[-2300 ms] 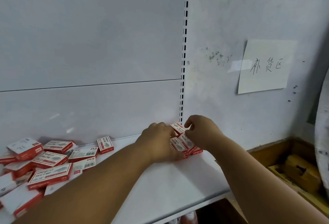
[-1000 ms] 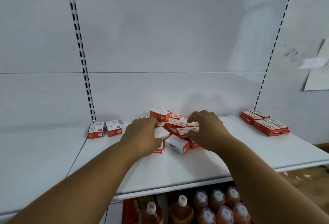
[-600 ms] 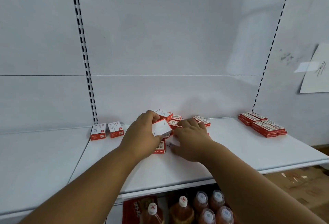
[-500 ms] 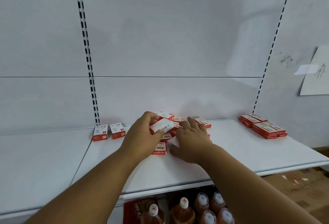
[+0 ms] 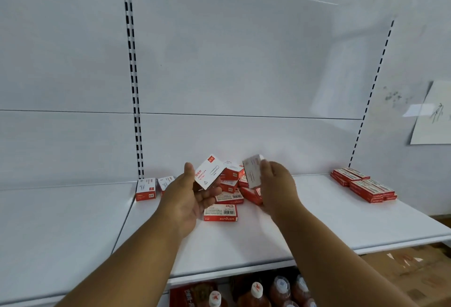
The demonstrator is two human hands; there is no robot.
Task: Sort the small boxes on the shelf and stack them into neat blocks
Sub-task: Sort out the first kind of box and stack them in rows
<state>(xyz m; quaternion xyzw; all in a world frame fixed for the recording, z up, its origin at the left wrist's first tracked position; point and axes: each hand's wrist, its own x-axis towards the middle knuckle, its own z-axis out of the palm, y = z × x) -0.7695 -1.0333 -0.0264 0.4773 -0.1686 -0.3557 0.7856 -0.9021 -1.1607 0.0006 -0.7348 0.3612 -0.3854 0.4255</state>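
A loose heap of small red-and-white boxes (image 5: 229, 189) lies mid-shelf on the white shelf (image 5: 317, 221). My left hand (image 5: 192, 199) holds a white paper-clip box (image 5: 210, 172) lifted above the heap, thumb up on its left side. My right hand (image 5: 275, 184) grips another small box (image 5: 252, 171), tilted on edge and blurred. A flat box (image 5: 220, 212) with a barcode lies nearest me. Two boxes (image 5: 155, 187) stand side by side at the left. A neat block of flat red boxes (image 5: 363, 184) sits at the right end.
A slotted upright (image 5: 133, 87) divides the back panel behind the left boxes. Below the shelf edge stand several bottles (image 5: 256, 293) with white caps. A paper sign (image 5: 432, 114) hangs on the wall at the right. Cardboard (image 5: 402, 265) lies on the floor lower right.
Both hands have lifted off the heap, each with a box. The left box is turned face toward me; the right hand, flat on the heap half a second ago, now grips a box.
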